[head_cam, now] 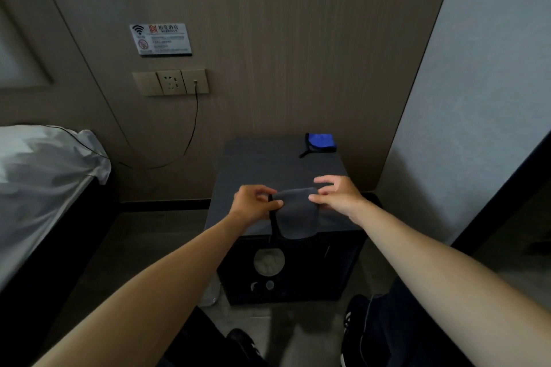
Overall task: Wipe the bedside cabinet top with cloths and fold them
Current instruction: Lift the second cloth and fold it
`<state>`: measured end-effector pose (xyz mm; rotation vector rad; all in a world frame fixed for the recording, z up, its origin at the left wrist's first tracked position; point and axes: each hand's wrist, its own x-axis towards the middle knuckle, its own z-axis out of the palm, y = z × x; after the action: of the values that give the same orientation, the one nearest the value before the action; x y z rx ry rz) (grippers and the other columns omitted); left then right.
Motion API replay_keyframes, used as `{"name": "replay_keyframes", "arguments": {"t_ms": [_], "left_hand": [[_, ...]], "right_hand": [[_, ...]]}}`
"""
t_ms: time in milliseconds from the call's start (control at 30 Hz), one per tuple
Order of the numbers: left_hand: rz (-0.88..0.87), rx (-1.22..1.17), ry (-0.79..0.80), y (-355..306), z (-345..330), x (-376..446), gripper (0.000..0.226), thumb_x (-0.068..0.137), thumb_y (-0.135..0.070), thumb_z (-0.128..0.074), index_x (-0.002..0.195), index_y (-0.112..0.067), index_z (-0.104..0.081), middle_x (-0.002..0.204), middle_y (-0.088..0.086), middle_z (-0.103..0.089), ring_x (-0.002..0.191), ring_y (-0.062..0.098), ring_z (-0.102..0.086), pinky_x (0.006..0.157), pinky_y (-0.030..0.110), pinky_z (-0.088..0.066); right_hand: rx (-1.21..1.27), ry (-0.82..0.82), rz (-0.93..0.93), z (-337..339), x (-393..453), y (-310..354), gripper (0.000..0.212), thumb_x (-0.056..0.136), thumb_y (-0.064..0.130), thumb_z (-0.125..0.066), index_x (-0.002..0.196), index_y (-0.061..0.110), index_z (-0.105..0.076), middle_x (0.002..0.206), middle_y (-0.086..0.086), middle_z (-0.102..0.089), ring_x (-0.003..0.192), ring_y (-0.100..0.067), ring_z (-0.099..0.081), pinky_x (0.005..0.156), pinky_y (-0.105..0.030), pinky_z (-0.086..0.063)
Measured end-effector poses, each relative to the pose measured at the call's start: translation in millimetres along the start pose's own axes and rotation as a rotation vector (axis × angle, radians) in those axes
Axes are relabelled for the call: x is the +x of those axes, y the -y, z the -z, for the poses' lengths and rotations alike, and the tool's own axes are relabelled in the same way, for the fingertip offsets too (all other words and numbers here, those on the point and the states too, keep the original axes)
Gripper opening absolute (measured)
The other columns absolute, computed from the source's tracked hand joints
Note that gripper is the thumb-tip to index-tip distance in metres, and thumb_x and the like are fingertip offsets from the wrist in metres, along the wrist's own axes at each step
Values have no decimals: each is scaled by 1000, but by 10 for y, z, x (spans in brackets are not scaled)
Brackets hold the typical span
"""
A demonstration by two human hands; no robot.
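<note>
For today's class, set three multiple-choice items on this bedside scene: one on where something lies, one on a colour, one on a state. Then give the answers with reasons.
1. Where does the blue cloth lie?
A. the cabinet top's far right corner
B. on the bed
C. on the floor

2. What colour is the cloth held in the hands?
A. white
B. red
C. grey

3. How is the grey cloth held?
A. left hand only
B. pinched by both hands
C. lying untouched

Answers:
1 A, it rests by the wall on the bedside cabinet top.
2 C, it looks dark grey.
3 B, the left hand and the right hand each grip an upper corner, and it hangs over the front edge.
</note>
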<state>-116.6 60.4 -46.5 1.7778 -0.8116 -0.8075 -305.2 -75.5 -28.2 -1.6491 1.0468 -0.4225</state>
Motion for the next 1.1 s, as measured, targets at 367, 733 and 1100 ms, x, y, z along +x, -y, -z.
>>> {"name": "replay_keyframes", "arguments": {"t_ms": [367, 733, 1100], "left_hand": [[-158, 472, 24, 23, -6, 112, 10, 91, -22, -69, 96, -14, -69, 85, 2, -64, 82, 16, -59, 74, 32, -49], [-157, 253, -159, -26, -191, 114, 20, 98, -31, -58, 104, -11, -59, 86, 2, -59, 81, 17, -54, 67, 29, -40], [16, -17, -106, -41, -411, 271, 41, 85, -46, -72, 114, -20, -58, 94, 10, -70, 91, 21, -69, 85, 42, -59]], "right_hand": [[-139, 31, 63, -19, 33, 30, 14, 87, 24, -74, 98, 15, -71, 95, 2, -69, 89, -9, -63, 73, -21, -46], [255, 144, -45, -57, 51, -1, 39, 83, 18, -79, 118, 18, -63, 109, -5, -74, 102, -19, -70, 88, -38, -58], [350, -171, -113, -41, 233, 35, 34, 87, 10, -74, 120, 7, -67, 110, -9, -69, 99, -24, -67, 78, -32, -55]]}}
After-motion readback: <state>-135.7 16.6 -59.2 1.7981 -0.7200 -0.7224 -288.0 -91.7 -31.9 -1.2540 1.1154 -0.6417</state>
